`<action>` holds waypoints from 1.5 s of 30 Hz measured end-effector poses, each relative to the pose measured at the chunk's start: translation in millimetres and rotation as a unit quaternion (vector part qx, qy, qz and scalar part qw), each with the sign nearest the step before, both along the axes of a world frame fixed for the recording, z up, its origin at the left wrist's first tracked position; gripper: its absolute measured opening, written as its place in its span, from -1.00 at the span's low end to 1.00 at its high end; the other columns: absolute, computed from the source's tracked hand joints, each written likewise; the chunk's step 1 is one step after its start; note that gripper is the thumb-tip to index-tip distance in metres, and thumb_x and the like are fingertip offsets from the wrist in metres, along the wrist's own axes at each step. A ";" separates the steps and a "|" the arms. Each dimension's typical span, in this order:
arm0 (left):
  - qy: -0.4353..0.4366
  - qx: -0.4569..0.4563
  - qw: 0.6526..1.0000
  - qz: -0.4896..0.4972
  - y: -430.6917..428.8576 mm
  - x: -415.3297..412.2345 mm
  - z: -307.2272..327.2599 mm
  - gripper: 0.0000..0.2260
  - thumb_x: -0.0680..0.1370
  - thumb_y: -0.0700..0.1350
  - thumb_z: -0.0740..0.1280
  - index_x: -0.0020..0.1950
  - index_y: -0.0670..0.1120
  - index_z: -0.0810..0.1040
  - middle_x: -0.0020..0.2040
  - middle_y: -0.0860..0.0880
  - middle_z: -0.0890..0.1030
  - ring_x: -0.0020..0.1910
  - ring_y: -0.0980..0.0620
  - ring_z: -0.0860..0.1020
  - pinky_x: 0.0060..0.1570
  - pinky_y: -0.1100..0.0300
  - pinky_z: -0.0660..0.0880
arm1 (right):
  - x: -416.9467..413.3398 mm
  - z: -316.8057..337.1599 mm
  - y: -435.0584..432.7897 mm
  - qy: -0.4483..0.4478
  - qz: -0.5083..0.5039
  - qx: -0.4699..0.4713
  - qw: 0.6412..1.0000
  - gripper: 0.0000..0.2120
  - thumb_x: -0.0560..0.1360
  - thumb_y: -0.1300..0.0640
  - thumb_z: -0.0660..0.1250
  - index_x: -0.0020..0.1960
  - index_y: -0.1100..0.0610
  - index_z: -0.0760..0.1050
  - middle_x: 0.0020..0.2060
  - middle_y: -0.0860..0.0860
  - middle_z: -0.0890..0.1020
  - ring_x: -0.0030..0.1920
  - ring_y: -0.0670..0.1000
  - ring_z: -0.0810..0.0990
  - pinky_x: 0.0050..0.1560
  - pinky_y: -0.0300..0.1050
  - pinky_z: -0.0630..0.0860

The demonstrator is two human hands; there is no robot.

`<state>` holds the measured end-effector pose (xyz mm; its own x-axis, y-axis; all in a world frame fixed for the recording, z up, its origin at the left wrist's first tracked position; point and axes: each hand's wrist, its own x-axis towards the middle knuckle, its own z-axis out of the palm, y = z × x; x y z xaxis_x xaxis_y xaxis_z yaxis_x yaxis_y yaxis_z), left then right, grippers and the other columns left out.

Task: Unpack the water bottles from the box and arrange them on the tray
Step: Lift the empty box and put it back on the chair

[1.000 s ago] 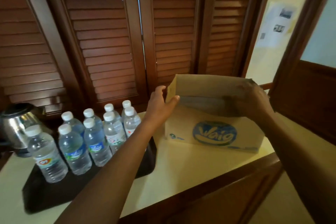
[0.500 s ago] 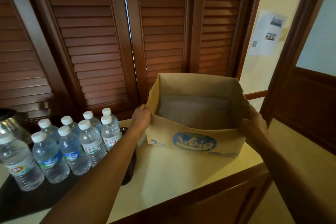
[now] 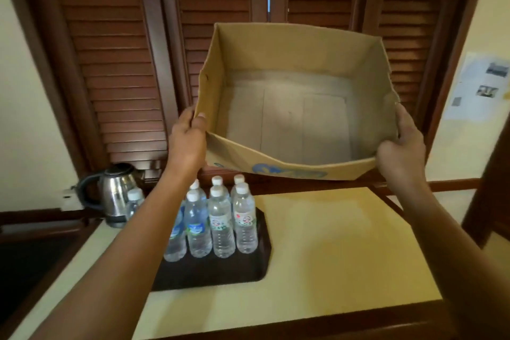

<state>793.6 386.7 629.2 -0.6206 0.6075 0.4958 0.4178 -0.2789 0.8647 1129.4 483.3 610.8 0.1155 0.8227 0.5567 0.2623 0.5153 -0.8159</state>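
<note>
Cardboard box point(image 3: 292, 107), open-topped, is held clear above the bench point(image 3: 331, 251), tilted so its opening faces the camera; interior shows bare cardboard floor, nothing inside. L hand point(image 3: 187, 143) has its grip closed on the box's near-left corner, thumb inside the wall, fingers outside. R hand point(image 3: 400, 146) has its grip closed on the near-right corner, thumb over the rim, fingers wrapped under the outer wall. Near wall of box sags between the two hands; part of a blue logo point(image 3: 287, 172) shows on its outer face, lower edge. Ref. landmark: box. Below the box and to its left, water bottles point(image 3: 220, 226) stand upright on a dark tray point(image 3: 248, 270), packed in rows, touching or just beside one another, white caps on; exact count cannot be told since the L forearm covers part of the group. One more bottle point(image 3: 134, 201) stands further left of the box, just beside a steel kettle point(image 3: 116, 190), partly hidden by the arm; whether it sits on the tray cannot be told. Tray rests at the bench's left portion; bench surface directly under the box is pale yellow. Behind the box: brown louvred doors point(image 3: 116, 63). To the box's right, a paper sheet point(image 3: 480, 85) on the wall.
</note>
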 end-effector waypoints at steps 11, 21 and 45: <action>0.033 -0.006 0.987 0.157 -250.5 -194.3 3.2 -0.68 0.69 -0.10 0.15 0.41 0.01 0.52 0.13 0.00 0.62 0.08 0.03 0.58 0.11 0.09 0.56 | -265.1 -0.4 -105.4 0.040 0.156 -0.011 0.987 -0.27 0.46 0.36 0.21 0.56 -0.12 0.31 0.39 -0.10 0.55 0.38 -0.09 0.51 0.40 -0.03 0.48; -0.008 -0.048 0.954 0.297 -424.3 -341.4 -42.7 -0.66 0.52 -0.04 0.22 0.24 0.10 0.63 0.03 0.03 0.66 0.11 -0.14 0.60 0.20 -0.29 0.54 | -476.8 -49.5 -210.8 0.002 0.290 -0.046 0.956 -0.28 0.50 0.37 0.26 0.59 -0.05 0.27 0.39 -0.08 0.55 0.34 -0.10 0.55 0.33 -0.20 0.50; -0.186 -0.180 0.914 0.313 -481.4 -616.7 -297.8 -0.73 0.66 0.10 0.22 0.24 0.14 0.65 0.18 0.05 0.68 0.24 -0.06 0.58 0.32 -0.23 0.48 | -727.6 -241.9 -299.1 -0.300 0.351 -0.324 0.826 -0.28 0.59 0.21 0.32 0.62 -0.05 0.05 0.39 0.06 0.49 0.26 0.12 0.58 0.19 0.08 0.57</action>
<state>176.9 -94.7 331.3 -0.9873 0.1582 0.0171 0.0560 0.2450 0.9679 401.9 184.2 368.9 -0.6537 0.7169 -0.2422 0.5413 0.2193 -0.8117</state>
